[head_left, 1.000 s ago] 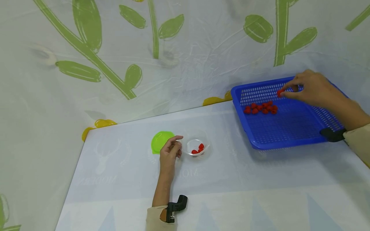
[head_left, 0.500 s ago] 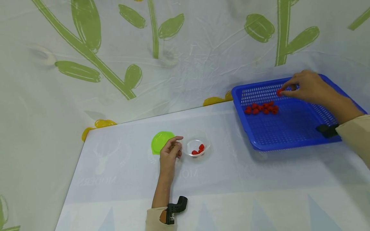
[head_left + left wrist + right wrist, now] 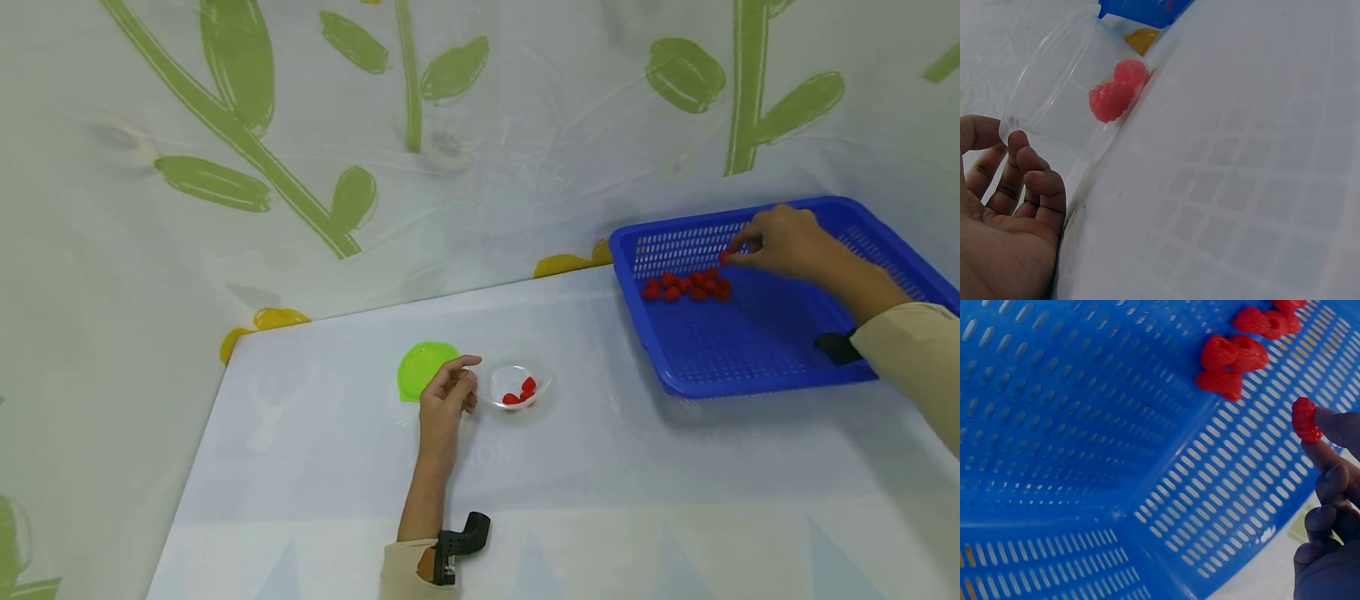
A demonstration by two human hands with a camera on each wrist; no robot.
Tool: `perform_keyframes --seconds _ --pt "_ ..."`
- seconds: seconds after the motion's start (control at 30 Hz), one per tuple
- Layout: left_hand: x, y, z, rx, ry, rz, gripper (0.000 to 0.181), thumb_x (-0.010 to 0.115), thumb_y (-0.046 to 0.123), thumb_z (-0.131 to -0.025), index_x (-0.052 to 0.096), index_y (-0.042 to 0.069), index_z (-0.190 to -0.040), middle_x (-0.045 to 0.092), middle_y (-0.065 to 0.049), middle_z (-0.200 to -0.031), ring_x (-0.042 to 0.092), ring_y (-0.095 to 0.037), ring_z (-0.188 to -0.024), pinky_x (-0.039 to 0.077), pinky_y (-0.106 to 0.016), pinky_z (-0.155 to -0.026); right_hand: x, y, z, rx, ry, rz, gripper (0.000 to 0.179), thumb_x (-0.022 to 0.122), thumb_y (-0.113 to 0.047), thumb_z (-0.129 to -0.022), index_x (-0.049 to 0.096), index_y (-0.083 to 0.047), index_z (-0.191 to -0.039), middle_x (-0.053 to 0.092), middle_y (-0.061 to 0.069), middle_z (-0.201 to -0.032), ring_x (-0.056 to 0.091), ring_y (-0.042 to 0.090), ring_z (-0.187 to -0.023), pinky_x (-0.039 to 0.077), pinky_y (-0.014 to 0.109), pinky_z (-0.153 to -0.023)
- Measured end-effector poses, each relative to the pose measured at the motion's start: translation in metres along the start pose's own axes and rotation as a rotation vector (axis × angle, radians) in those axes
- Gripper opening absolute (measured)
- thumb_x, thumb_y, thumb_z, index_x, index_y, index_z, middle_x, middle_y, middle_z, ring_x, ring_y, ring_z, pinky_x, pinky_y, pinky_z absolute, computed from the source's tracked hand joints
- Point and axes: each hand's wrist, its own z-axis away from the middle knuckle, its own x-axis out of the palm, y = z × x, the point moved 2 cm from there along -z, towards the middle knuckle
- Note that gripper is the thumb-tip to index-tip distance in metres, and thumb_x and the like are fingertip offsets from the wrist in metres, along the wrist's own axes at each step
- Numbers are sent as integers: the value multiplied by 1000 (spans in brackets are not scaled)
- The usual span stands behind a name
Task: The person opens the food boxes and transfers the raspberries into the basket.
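In the head view my right hand [image 3: 795, 246] is over the back part of the blue basket [image 3: 757, 385]. Between thumb and index finger it pinches a red raspberry [image 3: 1305, 419], clear of the basket floor in the right wrist view. A cluster of several raspberries [image 3: 684, 287] lies at the basket's back left. My left hand [image 3: 444, 404] holds the rim of a clear plastic bowl [image 3: 1054, 81] with thumb and fingertip. Several raspberries [image 3: 1112, 100] rest in the bottom of that bowl, which stands on the table.
A bright green lid [image 3: 420, 371] lies flat just left of the bowl, partly behind my left hand. The white table [image 3: 315, 433] meets a leaf-patterned wall cloth [image 3: 525, 167] at its back edge.
My right hand has dropped a little toward the basket floor, still with the raspberry. The left hand and bowl stay put, while the head view has shifted slightly.
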Motion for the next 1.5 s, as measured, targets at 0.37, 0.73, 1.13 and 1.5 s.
perform_keyframes --seconds 0.37,0.73,1.13,1.5 --pt "1 0 0 6 -3 -3 23 58 15 -98 71 14 -117 53 -8 -88 50 -20 -69 46 -23 -62 13 11 -8 64 -55 -2 29 73 -21 -89 74 5 -102 69 26 -97 53 52 -99 26 78 -92" --pt "0 1 0 5 -10 -1 23 57 14 -98 71 16 -116 53 -9 -88 50 -21 -69 46 -24 -62 17 18 -11 102 -129 15 31 70 -20 -90 72 9 -102 66 33 -102 51 60 -104 11 86 -94" --pt "-1 2 -2 -5 -12 -11 23 57 15 -99 71 17 -117 53 -10 -89 50 -23 -70 46 -25 -63 27 19 -18 60 -166 81 26 71 -16 -87 73 8 -96 68 29 -98 54 54 -99 36 67 -84" --pt "0 1 -1 -2 -7 -18 24 56 16 -99 71 16 -117 54 -8 -89 51 -21 -70 47 -24 -63 14 4 -14 74 -154 116 28 69 -18 -89 73 7 -100 66 30 -101 52 55 -99 34 69 -83"
